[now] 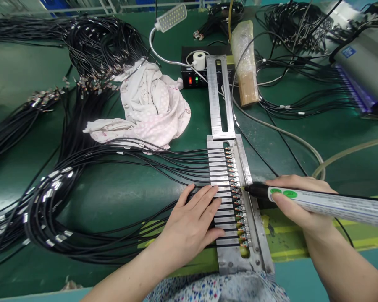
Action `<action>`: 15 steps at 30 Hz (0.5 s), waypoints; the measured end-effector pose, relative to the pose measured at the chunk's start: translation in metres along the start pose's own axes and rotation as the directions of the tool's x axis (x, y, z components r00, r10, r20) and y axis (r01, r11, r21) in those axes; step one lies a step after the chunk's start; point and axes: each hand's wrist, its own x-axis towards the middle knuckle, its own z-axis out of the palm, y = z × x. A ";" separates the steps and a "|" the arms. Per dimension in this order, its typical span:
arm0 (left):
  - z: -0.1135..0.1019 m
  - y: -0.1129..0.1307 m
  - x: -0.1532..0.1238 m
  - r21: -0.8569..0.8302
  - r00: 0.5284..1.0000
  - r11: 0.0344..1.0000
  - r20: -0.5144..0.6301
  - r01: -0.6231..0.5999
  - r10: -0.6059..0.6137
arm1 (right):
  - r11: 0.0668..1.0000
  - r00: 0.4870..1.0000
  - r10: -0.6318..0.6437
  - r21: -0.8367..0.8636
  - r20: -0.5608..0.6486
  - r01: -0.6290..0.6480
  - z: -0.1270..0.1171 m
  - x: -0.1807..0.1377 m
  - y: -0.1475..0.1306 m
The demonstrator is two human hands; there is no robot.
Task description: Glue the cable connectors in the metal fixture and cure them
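My left hand (pixel 190 224) lies flat, fingers stretched out, on the black cables (pixel 164 161) where they enter a slotted metal fixture (pixel 220 167). My right hand (pixel 297 201) is closed around a white pen-shaped tool (pixel 327 204) with a black tip. The tip touches the row of cable connectors (pixel 236 193) held in the fixture, about halfway down the row.
Bundles of black cables (pixel 91 54) cover the green table's left and back. A crumpled white cloth (pixel 151 105), a black control box (pixel 197 73) with lit buttons, a gooseneck lamp (pixel 171 17), a wrapped roll (pixel 245 63) and a grey machine (pixel 362 63) stand behind the fixture.
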 end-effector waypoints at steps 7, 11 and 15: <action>0.000 0.000 0.000 0.005 1.000 1.000 0.006 -0.002 0.002 | 1.000 1.000 0.002 0.022 -0.009 -0.002 0.000 0.000 0.001; 0.000 0.000 -0.001 0.004 1.000 1.000 0.019 0.002 -0.002 | 1.000 1.000 0.006 0.025 0.005 -0.006 0.000 0.000 0.000; 0.000 0.000 -0.001 0.006 1.000 1.000 0.015 0.003 -0.003 | 1.000 1.000 0.018 0.021 -0.007 -0.018 -0.001 -0.002 0.002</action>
